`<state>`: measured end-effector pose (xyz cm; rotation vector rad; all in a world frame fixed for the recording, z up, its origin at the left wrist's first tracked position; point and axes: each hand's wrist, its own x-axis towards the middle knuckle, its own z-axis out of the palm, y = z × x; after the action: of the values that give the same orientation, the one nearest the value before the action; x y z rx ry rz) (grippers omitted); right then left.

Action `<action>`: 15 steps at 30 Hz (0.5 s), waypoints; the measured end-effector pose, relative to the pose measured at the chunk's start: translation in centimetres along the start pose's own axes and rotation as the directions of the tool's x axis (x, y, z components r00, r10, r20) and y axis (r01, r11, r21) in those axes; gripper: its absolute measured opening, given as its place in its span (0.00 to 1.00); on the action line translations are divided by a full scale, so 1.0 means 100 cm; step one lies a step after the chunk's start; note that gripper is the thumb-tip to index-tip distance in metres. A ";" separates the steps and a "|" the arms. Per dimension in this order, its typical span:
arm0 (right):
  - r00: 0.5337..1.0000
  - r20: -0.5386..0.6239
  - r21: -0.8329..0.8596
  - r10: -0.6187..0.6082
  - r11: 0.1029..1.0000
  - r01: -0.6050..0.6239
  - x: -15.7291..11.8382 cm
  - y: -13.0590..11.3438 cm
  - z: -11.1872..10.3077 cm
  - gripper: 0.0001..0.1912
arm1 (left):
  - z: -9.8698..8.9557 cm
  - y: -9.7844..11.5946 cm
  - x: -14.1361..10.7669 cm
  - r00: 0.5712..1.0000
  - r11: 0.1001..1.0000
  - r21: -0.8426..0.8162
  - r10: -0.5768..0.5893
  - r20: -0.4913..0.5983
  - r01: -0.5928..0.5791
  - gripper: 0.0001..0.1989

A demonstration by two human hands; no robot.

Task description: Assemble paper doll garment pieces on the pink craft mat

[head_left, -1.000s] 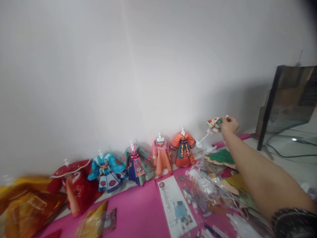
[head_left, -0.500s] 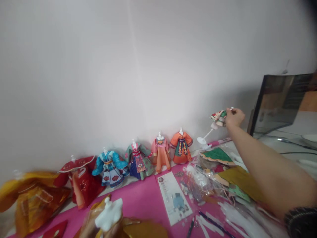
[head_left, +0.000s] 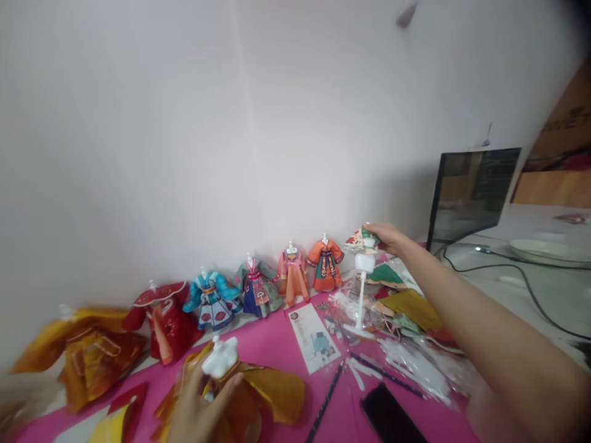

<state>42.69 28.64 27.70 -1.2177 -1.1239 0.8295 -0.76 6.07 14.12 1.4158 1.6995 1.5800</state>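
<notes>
At the bottom, my left hand (head_left: 201, 403) closes round a small white mannequin (head_left: 221, 358) with a golden-yellow garment (head_left: 277, 394) about it. My right hand (head_left: 386, 238) reaches out on a bare arm and grips a second doll mannequin (head_left: 364, 263) near its top. A green and floral cream top (head_left: 356, 239) is on this one, and its white pole (head_left: 361, 301) stands nearly upright over a round base. Whether the base rests on the table cannot be made out. My right fingertips are partly hidden behind the small top.
Along the wall stand dressed doll mannequins, from a yellow robe (head_left: 87, 357) to an orange one (head_left: 325, 264). Plastic bags and cloth pieces (head_left: 410, 307) lie at the right. A printed card (head_left: 314, 338), a pen (head_left: 325, 403), a black phone-like object (head_left: 390, 415) and a monitor (head_left: 475, 191) are also there.
My right hand has brought the stand mannequin left and lower in view, and its pole has gone from tilted to nearly upright. The view has shifted; the black object now shows.
</notes>
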 end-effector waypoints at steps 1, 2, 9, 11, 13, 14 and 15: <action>0.998 0.057 0.000 0.040 0.999 -0.040 -0.014 -0.004 0.007 0.11 | 0.002 0.003 -0.002 1.000 1.000 -0.024 0.011 0.014 -0.011 0.37; 0.992 0.106 0.002 0.067 0.998 -0.067 -0.029 -0.007 0.014 0.10 | 0.004 0.005 -0.004 0.999 0.998 -0.051 0.024 0.035 -0.023 0.38; 0.964 0.266 0.101 -0.015 0.995 -0.013 -0.147 -0.032 0.040 0.17 | -0.023 0.020 -0.021 0.997 0.997 0.034 0.075 0.001 -0.075 0.43; 0.957 0.280 0.139 -0.069 0.990 0.031 -0.186 -0.030 0.046 0.21 | -0.037 0.026 -0.050 0.971 0.972 0.189 0.174 -0.163 -0.143 0.37; 0.948 0.305 0.158 -0.093 0.986 0.046 -0.227 -0.021 0.054 0.24 | -0.041 0.030 -0.093 0.901 0.937 0.231 0.324 -0.288 -0.263 0.23; 0.939 0.333 0.162 -0.090 0.986 0.037 -0.248 -0.014 0.060 0.24 | -0.038 0.030 -0.117 0.932 0.944 0.184 0.309 -0.191 -0.275 0.15; 0.928 0.363 0.167 -0.077 0.986 0.017 -0.268 -0.005 0.066 0.25 | -0.033 0.030 -0.141 0.966 0.963 0.124 0.248 -0.073 -0.238 0.11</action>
<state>28.94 5.21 22.54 -0.9168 -1.3532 1.1216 3.20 -8.13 13.21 1.6915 1.7447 1.7195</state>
